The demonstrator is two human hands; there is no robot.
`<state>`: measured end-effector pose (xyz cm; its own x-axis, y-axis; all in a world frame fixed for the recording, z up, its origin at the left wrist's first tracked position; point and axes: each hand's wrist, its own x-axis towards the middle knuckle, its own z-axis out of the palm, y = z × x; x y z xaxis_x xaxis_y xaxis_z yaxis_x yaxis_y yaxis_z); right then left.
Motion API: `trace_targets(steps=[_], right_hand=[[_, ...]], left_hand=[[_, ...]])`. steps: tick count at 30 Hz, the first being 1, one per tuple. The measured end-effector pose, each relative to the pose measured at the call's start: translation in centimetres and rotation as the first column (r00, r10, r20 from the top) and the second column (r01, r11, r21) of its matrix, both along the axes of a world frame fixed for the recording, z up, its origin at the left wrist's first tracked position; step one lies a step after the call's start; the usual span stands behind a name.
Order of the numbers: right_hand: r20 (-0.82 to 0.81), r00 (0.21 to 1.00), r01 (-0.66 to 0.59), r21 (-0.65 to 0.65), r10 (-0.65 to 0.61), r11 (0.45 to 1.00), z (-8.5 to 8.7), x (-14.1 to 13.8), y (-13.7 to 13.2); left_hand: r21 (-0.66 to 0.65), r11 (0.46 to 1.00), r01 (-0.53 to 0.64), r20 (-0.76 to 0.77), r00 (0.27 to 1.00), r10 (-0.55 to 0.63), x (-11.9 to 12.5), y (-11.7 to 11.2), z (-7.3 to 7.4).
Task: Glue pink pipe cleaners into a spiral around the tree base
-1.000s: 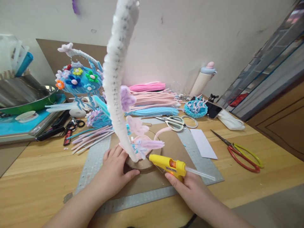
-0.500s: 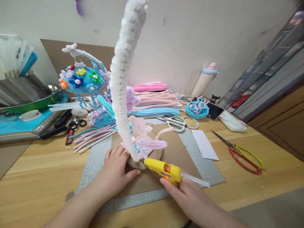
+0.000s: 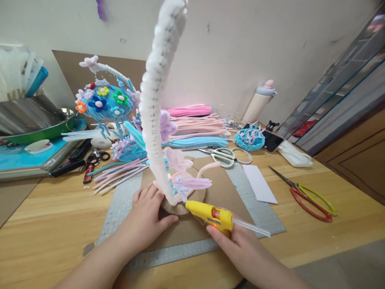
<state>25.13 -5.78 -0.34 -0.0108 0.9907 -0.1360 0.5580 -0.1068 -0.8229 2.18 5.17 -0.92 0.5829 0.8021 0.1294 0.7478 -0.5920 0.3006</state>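
My right hand (image 3: 233, 241) is closed around a yellow glue gun (image 3: 210, 214), with a clear glue stick (image 3: 252, 227) poking out of its back. The gun's nozzle points left at the foot of a tall white fuzzy pipe-cleaner stem (image 3: 155, 100). That stem rises from a round cardboard base (image 3: 192, 204). On the base lie pink and light blue pipe-cleaner pieces and a lilac pipe-cleaner piece (image 3: 195, 183); pink and purple flowers (image 3: 177, 159) show beside the stem. My left hand (image 3: 150, 208) grips the base's left rim, thumb along the front edge; some fingertips are hidden.
Beneath the base are a cardboard sheet (image 3: 222, 196) and a grey cutting mat (image 3: 267, 218). Scissors with red and yellow handles (image 3: 313, 202) lie right; pale-handled scissors (image 3: 224, 156) lie behind. Pipe-cleaner bundles (image 3: 195, 128) and a blue flowered ornament (image 3: 105, 100) stand at the back.
My right hand and the glue gun have shifted slightly right, drawing the nozzle a little away from the stem's foot. My left hand and the base look unmoved.
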Motion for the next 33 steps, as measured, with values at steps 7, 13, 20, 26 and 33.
trace_targets(steps=[7, 13, 20, 26, 33], right_hand=[[0.008, 1.0, -0.013, 0.005, 0.013, 1.0, 0.0, -0.3, 0.1], [0.009, 1.0, 0.001, 0.019, -0.001, 1.0, 0.1, -0.2, 0.2], [-0.006, 0.998, 0.066, -0.021, -0.066, 0.998, -0.4, 0.7, 0.4], [0.056, 0.99, 0.132, 0.003, -0.132, 0.991, -0.7, 1.3, 0.7], [0.011, 0.985, 0.173, 0.043, -0.173, 0.984, -0.3, 1.4, 1.0]], left_hand=[[0.009, 1.0, -0.01, -0.016, 1.0, 0.01, 0.1, -0.1, 0.2], [0.012, 1.0, -0.02, -0.015, 1.0, 0.02, 0.2, -0.1, 0.3], [0.002, 1.0, -0.018, -0.028, 0.999, 0.018, 0.1, -0.1, 0.2], [-0.013, 1.0, -0.027, -0.051, 0.998, 0.027, 0.1, -0.1, 0.2], [-0.011, 1.0, -0.017, -0.062, 0.998, 0.017, 0.1, 0.0, 0.2]])
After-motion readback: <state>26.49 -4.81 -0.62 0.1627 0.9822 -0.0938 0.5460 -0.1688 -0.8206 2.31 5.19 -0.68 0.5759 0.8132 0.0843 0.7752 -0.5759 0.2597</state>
